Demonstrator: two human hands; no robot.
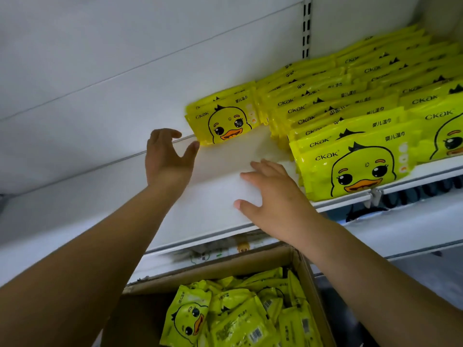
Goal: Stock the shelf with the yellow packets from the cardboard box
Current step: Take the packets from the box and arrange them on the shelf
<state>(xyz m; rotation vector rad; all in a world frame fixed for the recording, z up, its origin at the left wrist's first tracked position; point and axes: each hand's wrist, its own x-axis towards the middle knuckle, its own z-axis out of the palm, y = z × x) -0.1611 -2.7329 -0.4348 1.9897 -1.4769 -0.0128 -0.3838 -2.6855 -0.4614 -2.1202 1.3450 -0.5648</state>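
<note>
Both grips are noted wide and empty, the left hand (167, 156) just beside the short upright stack of yellow wet-wipe packets (223, 117) at the rear of the shelf (215, 186) and the right hand (273, 194) over its bare part, so that unsupported stack is judged liable to topple if brushed, with more packets seen in the cardboard box (225, 265) below.

A slotted upright (306, 28) climbs the white wall (125, 51).

left hand (168, 159): bare, short nails | right hand (274, 196): bare, short nails | forearms (100, 246): bare to frame edge

Two hands (167, 159) (275, 196), one cardboard box (225, 267)
</note>
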